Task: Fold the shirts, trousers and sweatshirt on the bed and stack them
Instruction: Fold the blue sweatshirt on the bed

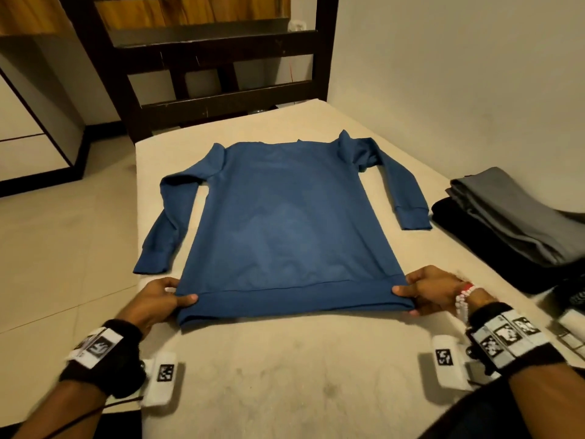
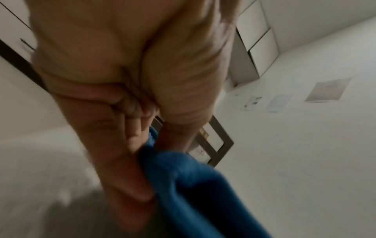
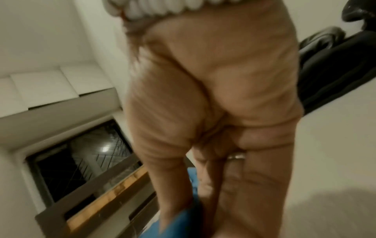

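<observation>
On the bed (image 1: 285, 375) a blue sweatshirt (image 1: 285, 217) lies spread flat, both sleeves angled out to its sides. Beside it, on the person's right, sits a stack of folded clothes (image 1: 506, 223) (grey on top of black). At the near hem, the left hand (image 1: 158, 299) pinches the left corner and the right hand (image 1: 427, 291) pinches the right corner, thumbs on top; both wrist views, though blurred, show blue cloth between the fingers.
</observation>
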